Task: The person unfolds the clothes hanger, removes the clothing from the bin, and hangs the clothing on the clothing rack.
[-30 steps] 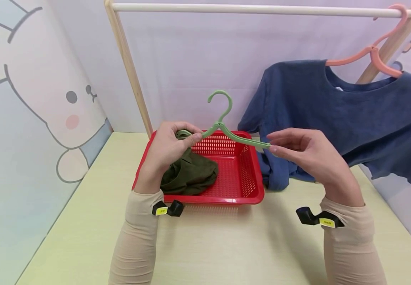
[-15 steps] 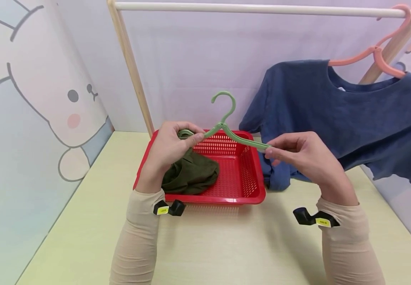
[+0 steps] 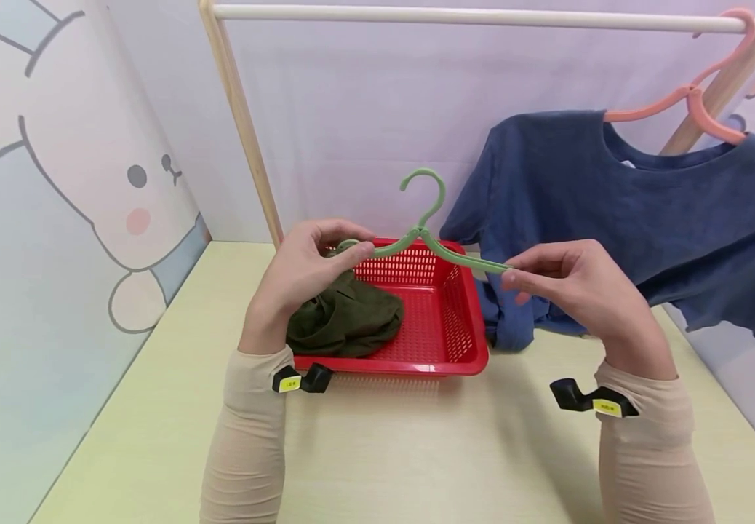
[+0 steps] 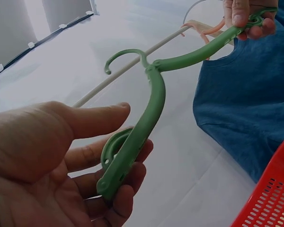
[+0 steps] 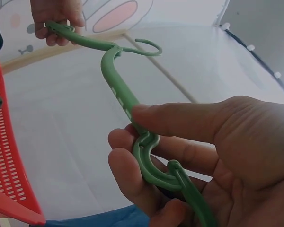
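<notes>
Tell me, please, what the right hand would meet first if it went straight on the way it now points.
Beyond the green folding hanger it holds, the right hand would probably meet the left hand first, though depth is unclear.

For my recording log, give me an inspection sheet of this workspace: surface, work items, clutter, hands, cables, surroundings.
Surface: pale yellow table, with a red basket standing on it.
Work items: green hanger, held in the air with its hook up; dark olive garment, bunched in the left part of the basket.
Clutter: nothing seen.
Left hand: fingers curled round one arm of the green hanger.
Right hand: grips the other arm.
Cables: none certain; a dark strip shows high in both wrist views, nature unclear.
Surroundings: garment rack with a white bar; blue T-shirt hanging from it on a coral hanger; cartoon-printed wall at left.
</notes>
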{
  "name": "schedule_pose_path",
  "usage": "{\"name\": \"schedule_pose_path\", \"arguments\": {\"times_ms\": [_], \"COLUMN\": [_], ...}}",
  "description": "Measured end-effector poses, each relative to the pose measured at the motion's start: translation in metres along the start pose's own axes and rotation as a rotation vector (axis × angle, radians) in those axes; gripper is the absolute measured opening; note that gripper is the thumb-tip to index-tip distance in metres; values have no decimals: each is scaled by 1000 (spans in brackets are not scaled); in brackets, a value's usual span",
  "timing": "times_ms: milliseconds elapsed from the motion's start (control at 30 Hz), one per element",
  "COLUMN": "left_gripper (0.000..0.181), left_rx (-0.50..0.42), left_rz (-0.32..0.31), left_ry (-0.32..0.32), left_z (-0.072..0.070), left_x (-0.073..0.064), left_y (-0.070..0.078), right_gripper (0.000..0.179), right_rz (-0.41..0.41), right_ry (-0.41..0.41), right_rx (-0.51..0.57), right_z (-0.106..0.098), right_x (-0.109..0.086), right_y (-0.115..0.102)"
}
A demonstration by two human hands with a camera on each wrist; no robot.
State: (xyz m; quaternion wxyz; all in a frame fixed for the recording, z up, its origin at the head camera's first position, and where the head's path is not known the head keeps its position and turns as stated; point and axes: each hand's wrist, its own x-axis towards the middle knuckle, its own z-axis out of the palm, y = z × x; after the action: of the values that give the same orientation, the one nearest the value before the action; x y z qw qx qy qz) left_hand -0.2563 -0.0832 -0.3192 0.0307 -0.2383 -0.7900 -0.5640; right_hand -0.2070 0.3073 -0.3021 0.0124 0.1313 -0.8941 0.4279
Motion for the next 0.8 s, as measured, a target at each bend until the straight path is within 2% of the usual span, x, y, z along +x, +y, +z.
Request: {"name": "schedule_pose_path", "arguments": {"times_ms": [133,333,467,800], "left_gripper": [20,17,13,12], "left_rx": [13,41,33,-37], "left_rz": [-5,33,37,57], "left_ry": [23,32,38,114], "left_z": [-4,-1,1,6], "left_x": [-1,2,4,5], "left_y": [0,-1,-1,0], "right_gripper": [23,27,26,25], "right_rz": [22,77,77,89], "right_ry": [15,22,18,36], "right_rx": [5,-2,-5,7], "right_z": [-1,-2,-4,-2], "right_x": [0,-1,-2,-2], "right_y": [-1,-1,0,-1]}}
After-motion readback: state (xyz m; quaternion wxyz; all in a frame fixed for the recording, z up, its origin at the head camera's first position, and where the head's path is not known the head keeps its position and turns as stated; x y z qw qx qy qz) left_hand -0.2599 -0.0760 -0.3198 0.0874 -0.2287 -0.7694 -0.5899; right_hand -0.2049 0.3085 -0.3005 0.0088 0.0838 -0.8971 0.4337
